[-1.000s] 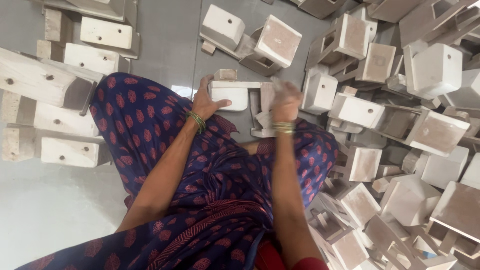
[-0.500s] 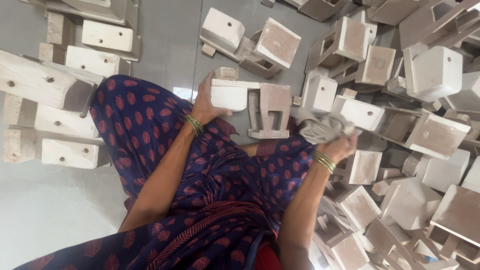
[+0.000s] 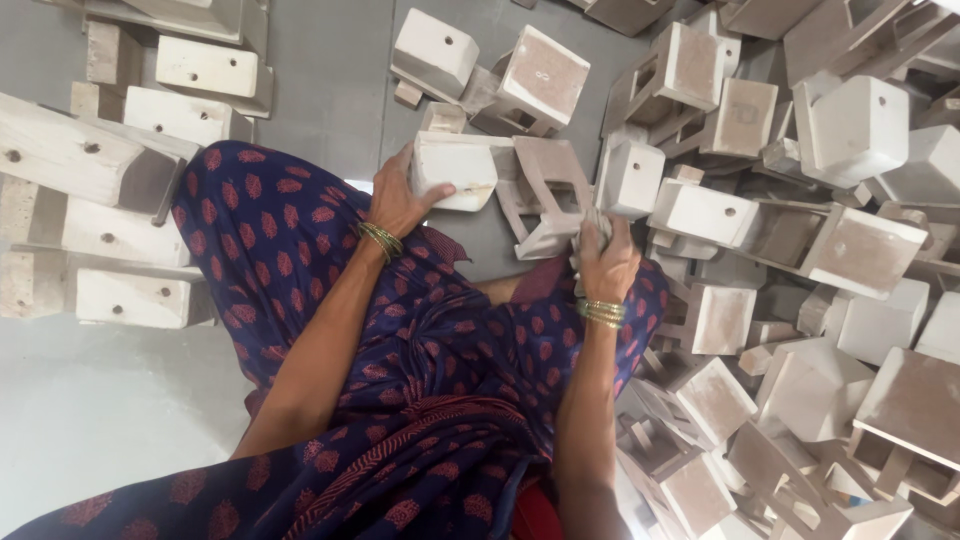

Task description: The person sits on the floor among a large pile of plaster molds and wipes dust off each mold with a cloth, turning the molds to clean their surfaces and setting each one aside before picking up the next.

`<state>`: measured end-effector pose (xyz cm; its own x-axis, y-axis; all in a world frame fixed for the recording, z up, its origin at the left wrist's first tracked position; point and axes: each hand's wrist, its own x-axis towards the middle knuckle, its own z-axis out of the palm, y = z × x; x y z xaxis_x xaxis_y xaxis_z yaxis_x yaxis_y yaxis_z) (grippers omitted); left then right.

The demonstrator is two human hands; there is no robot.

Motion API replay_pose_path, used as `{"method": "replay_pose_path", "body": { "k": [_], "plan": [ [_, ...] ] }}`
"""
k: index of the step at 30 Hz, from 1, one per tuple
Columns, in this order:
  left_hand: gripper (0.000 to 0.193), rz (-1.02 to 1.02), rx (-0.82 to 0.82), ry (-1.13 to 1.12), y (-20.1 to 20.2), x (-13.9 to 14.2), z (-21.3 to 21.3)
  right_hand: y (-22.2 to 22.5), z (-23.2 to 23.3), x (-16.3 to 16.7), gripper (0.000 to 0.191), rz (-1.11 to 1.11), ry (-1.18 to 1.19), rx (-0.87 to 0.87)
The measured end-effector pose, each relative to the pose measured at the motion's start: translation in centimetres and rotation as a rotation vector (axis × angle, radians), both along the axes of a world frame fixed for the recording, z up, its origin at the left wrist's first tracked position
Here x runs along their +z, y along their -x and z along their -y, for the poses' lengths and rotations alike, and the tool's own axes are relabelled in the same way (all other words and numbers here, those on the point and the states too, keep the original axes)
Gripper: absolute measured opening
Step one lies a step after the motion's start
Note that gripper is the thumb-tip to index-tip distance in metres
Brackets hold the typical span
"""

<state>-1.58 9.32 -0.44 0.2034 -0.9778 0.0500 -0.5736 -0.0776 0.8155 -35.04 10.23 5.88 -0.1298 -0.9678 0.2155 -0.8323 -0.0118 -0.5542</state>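
One pale block-shaped casting [image 3: 500,185] sits on our lap, our left hand [image 3: 400,195] clamped on its near end. Our right hand [image 3: 608,262] is closed on one grey rag [image 3: 592,232], pressed to its other side. Beyond the right hand, dozens of similar castings [image 3: 800,250] lie heaped; several blocks [image 3: 120,200] lie stacked left of the left hand.

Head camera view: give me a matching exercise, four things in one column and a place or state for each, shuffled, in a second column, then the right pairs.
Things:
1. left hand
2. right hand
3. wooden piece
4. heap of wooden pieces

Places or states:
A. piled on the floor along the person's right side
B. grips the pale block end of the piece
C. held above the lap between both hands
D. presses a crumpled cloth against the piece

Pairs: 1-B, 2-D, 3-C, 4-A
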Motion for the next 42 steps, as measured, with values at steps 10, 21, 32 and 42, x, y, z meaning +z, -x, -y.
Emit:
{"method": "replay_pose_path", "body": {
  "k": [10, 21, 32, 42],
  "plan": [
    [0.076, -0.224, 0.302, -0.413, -0.2, 1.7, 0.8, -0.4, 4.9, 0.1, 0.026, 0.139, -0.006, 0.015],
    [0.135, 0.441, -0.229, -0.001, -0.5, 1.9, 1.0, -7.2, 1.3, 0.6, 0.050, -0.539, 0.427, 0.162],
    [0.099, 0.173, -0.164, -0.057, 1.0, 0.6, 1.3, -4.9, 0.4, 1.8, 0.049, -0.212, 0.233, 0.318],
    [0.114, 0.067, 0.046, 0.057, 0.9, -2.7, 2.3, -9.6, -1.6, 4.7, 0.038, 0.211, 0.286, 0.405]
  ]
}}
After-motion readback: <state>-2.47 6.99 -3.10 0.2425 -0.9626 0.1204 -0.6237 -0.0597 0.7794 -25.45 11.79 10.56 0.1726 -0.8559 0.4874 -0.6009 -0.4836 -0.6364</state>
